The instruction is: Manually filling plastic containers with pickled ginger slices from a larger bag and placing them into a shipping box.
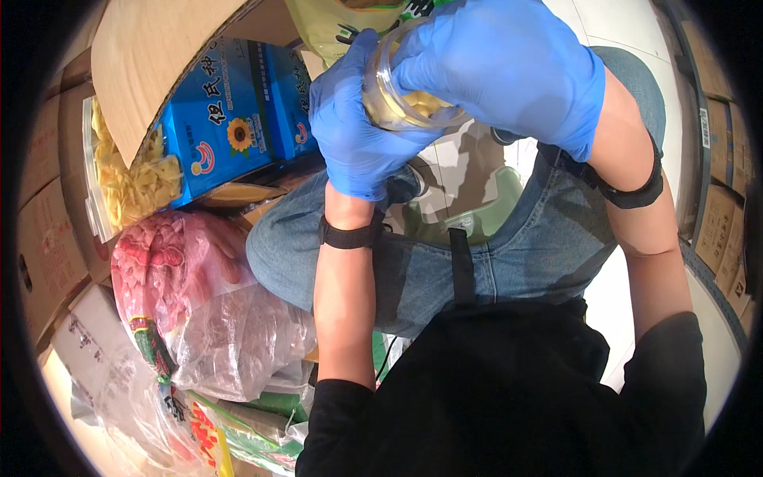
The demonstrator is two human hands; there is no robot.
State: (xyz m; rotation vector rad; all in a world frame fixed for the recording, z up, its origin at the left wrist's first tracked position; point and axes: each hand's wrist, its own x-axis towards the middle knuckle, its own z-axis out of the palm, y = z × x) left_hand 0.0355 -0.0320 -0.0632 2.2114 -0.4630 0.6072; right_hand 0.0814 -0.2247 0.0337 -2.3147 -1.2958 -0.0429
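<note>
My left hand (360, 128), in a blue disposable glove, is closed around a clear plastic jar (386, 98) that lies tilted above my knees. Pale yellow pieces (422, 102) show inside the jar. My right hand (506, 71), gloved the same way, is at the jar's open mouth. Its fingertips reach in at the rim and are partly hidden, so I cannot tell whether they hold anything. Behind the jar stands a pale yellow-green bag (325, 30), partly covered by my hands.
At the left are a cardboard box flap (155, 53), blue printed packets (208, 137), a zip bag of yellow flat pieces (134, 179) and a pink plastic bag (179, 256). A green plastic stool (498, 203) stands between my legs. Cartons fill a shelf (694, 179) at the right.
</note>
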